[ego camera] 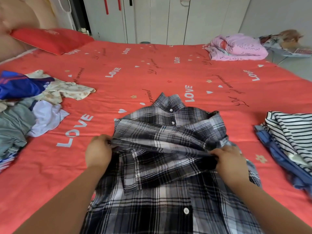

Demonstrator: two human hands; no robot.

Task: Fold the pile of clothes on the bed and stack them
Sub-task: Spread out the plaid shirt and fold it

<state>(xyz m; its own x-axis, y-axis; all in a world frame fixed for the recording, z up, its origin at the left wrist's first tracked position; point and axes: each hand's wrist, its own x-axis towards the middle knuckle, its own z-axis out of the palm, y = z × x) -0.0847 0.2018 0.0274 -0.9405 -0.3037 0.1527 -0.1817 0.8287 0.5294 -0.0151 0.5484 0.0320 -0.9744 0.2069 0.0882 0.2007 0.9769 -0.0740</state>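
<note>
The black-and-white plaid shirt (pixel 168 132) lies buttoned on the bed (pixel 143 76); the left hand (pixel 98 152) and right hand (pixel 229 160) each hold its lifted fold in a tight grip.

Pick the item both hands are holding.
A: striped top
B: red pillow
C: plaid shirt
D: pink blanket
C: the left hand and the right hand each grip a fold of the plaid shirt, which is spread on the bed in front of the person.

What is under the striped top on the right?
A blue garment sticks out beneath the striped top, on the red bedsheet. Anything deeper in that stack is covered.
</note>
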